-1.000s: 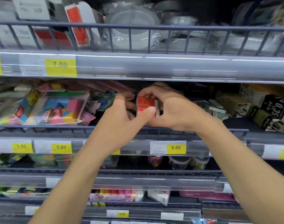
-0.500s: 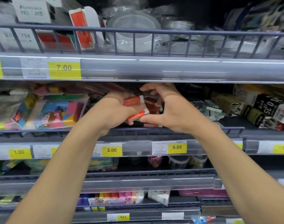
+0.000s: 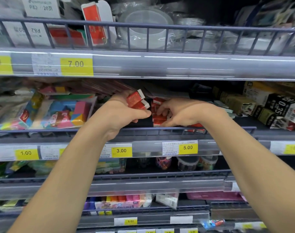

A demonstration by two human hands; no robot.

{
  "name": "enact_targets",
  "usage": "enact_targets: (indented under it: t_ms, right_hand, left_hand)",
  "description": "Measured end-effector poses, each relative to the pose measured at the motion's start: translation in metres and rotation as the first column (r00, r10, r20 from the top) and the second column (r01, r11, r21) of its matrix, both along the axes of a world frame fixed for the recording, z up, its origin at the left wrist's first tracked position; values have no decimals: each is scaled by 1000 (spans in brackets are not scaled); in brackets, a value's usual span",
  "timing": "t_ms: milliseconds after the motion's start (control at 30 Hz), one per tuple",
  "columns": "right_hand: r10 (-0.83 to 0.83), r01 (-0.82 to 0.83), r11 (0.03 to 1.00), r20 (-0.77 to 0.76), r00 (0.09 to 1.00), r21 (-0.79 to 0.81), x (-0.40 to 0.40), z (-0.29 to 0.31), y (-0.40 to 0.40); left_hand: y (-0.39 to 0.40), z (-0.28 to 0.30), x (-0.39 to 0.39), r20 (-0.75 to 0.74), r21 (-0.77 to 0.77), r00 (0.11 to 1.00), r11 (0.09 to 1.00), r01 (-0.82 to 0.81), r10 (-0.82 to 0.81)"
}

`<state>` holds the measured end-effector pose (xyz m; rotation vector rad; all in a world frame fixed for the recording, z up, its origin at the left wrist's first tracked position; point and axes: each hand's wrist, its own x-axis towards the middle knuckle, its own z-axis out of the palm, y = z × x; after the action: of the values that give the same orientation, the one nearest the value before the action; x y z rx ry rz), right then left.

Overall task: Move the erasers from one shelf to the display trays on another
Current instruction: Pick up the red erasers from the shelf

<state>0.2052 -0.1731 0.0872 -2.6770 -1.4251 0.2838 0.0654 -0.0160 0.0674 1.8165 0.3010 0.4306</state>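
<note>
Left hand (image 3: 121, 113) curled, gripping 2 small rectangular red-sleeved erasers with white ends (image 3: 137, 100), tilted, above shelf rail | right hand (image 3: 180, 113) fingers bent, pinching into stacked red erasers (image 3: 157, 113) on grey wire-railed shelf (image 3: 227, 130) | glossy 5.00 tag (image 3: 187, 147) below.

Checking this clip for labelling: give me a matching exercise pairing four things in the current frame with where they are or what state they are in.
Things:
1. left hand
2. right hand
3. 7.00 price tag
4. 5.00 price tag

Places or states:
A. on the shelf edge below the right wrist
B. holds two red erasers lifted off the shelf
C. on the edge of the top shelf, left of centre
D. fingers on the red erasers stacked on the shelf

Pairs: 1-B, 2-D, 3-C, 4-A
</note>
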Motion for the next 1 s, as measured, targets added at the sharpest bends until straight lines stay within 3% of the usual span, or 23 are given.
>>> enact_targets:
  t_ms: [233,367,700,833,933,1000]
  right_hand:
    - [-59,60,997,11,998,-53,-2,2,5]
    - [-47,48,998,26,999,-47,-5,2,5]
    - [8,-4,993,-32,999,114,-1,0,0]
    - [27,-30,995,41,999,96,-1,-5,3]
    - [-42,54,968,-57,998,244,5,-7,-1]
    - [-72,163,877,-213,974,452,4,-8,-5]
  left_hand:
    - [-5,4,5,67,-194,996,980,-45,59]
    - [-7,3,7,48,-156,996,986,-64,72]
    - [-12,7,9,95,-379,992,925,-39,81]
    - [-11,4,11,105,-394,990,918,-48,97]
    - [-10,2,11,114,-381,986,922,-72,124]
    - [-9,1,12,114,-354,982,930,-103,152]
